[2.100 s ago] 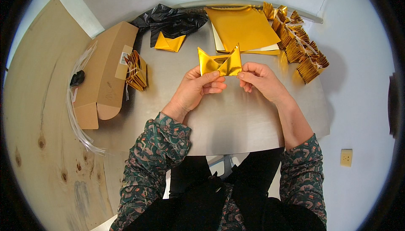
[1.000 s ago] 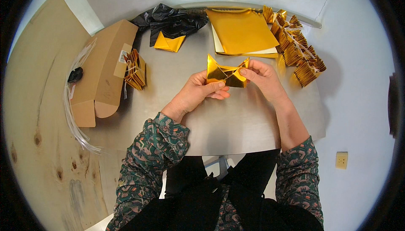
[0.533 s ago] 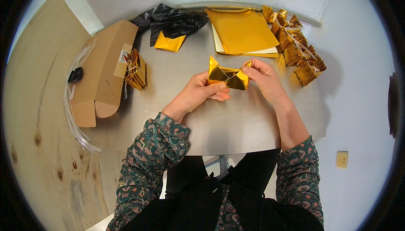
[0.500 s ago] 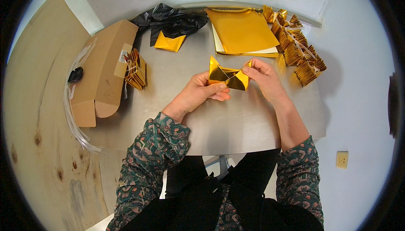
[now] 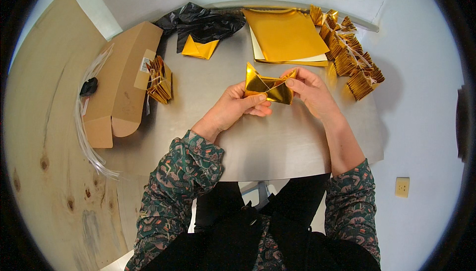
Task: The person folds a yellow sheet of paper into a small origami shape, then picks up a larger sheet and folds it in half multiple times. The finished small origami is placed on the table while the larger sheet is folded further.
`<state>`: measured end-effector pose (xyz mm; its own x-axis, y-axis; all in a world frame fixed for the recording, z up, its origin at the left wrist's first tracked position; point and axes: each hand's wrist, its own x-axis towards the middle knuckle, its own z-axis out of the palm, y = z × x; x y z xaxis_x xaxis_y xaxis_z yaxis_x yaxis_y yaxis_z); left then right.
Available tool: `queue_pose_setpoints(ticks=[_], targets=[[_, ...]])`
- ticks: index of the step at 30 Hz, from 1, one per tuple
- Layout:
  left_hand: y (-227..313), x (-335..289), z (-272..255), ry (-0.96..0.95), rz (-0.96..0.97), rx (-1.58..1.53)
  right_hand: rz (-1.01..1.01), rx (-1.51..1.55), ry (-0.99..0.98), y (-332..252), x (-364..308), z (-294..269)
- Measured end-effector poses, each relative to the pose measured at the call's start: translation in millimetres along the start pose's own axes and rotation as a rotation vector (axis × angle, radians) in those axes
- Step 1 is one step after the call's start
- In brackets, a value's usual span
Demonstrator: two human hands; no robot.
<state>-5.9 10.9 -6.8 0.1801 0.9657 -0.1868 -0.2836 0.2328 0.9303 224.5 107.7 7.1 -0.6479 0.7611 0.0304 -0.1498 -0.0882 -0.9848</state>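
Observation:
A folded piece of shiny gold paper [image 5: 277, 91], with pointed corners standing up at both ends, is held between my two hands above the metal table. My left hand [image 5: 233, 106] pinches its lower left part, thumb on the front and fingers behind. With thumb and fingers, my right hand [image 5: 311, 90] grips its upper right corner. Beyond my hands lies a stack of flat gold sheets [image 5: 287, 33], with pale paper edges showing underneath. Another folded gold paper [image 5: 200, 49] rests by the black plastic bag [image 5: 206, 26].
At the left, an open cardboard box [image 5: 126, 80] stands beside a tied bundle of folded gold papers [image 5: 159, 80]. White strands [image 5: 79, 117] hang over the box's left side. Several tied gold bundles [image 5: 349, 53] line the far right of the metal table [image 5: 277, 147].
The upper right flap of the gold paper has turned inward under my right thumb, and the front now looks flatter. My left hand has barely moved.

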Motion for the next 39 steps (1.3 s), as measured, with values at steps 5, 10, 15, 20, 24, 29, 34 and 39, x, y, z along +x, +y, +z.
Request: queue_pose_setpoints(ticks=[5, 10, 15, 20, 24, 29, 34, 39], targets=[[0, 0, 1, 0.001, 0.003, -0.016, 0.047, 0.042, -0.003, -5, -3, 2], [0, 1, 2, -0.019, 0.004, -0.012, 0.006, -0.106, -0.013, 1, -2, 4], [-1, -1, 2, -0.066, 0.000, 0.009, -0.005, -0.109, -0.024, 5, 1, -1], [-2, -3, 4, -0.100, 0.014, 0.021, 0.044, -0.029, -0.021, 7, 2, -2], [-2, -3, 3, -0.020, 0.020, -0.053, 0.106, 0.036, 0.071, 7, 1, 4], [-1, -2, 1, 0.009, 0.032, -0.114, 0.063, -0.047, -0.031, 3, -1, 9], [-3, -3, 4, -0.005, 0.032, -0.084, 0.033, -0.100, -0.058, -1, -3, 2], [-1, -2, 3, 0.001, 0.011, -0.096, 0.107, -0.108, -0.056, -2, 0, -1]])
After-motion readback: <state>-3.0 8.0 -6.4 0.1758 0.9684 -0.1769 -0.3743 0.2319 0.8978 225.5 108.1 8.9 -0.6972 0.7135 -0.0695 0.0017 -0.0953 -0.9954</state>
